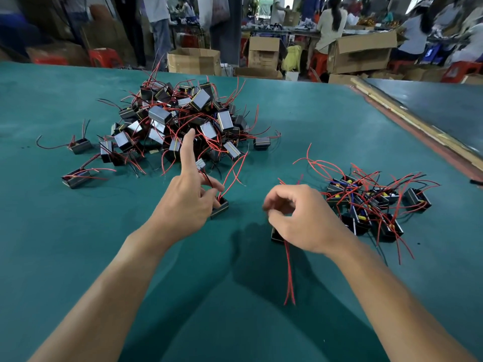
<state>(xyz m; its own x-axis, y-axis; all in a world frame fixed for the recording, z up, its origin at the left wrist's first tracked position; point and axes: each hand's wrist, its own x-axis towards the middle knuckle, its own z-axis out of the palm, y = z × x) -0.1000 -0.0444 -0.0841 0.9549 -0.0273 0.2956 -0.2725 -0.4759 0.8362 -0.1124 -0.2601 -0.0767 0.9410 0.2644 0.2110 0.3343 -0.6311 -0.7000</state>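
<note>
While my left hand [183,202] pinches a wired box [220,206] at desk [78,244] centre, forefinger straight, my right hand [295,218] curls over a second box [276,235]; I cannot tell if it grips. Next, I judge, that box goes to the small pile [371,205] at three o'clock.

Two desks: green desk [300,121], second desk [431,105] far right. Two hands: left hand [183,202], right hand [300,220]. One small black wired box at each: left box [220,208], right box [277,235]. One grey connector [200,163] by the left fingers [187,152]. Far left, one big heap [180,118] of the same boxes, dozens, too tangled for an exact count. Three strays around it: far-left stray [81,145], near-left stray [76,178], right stray [261,143]. Right, one smaller heap [371,205], roughly ten.
</note>
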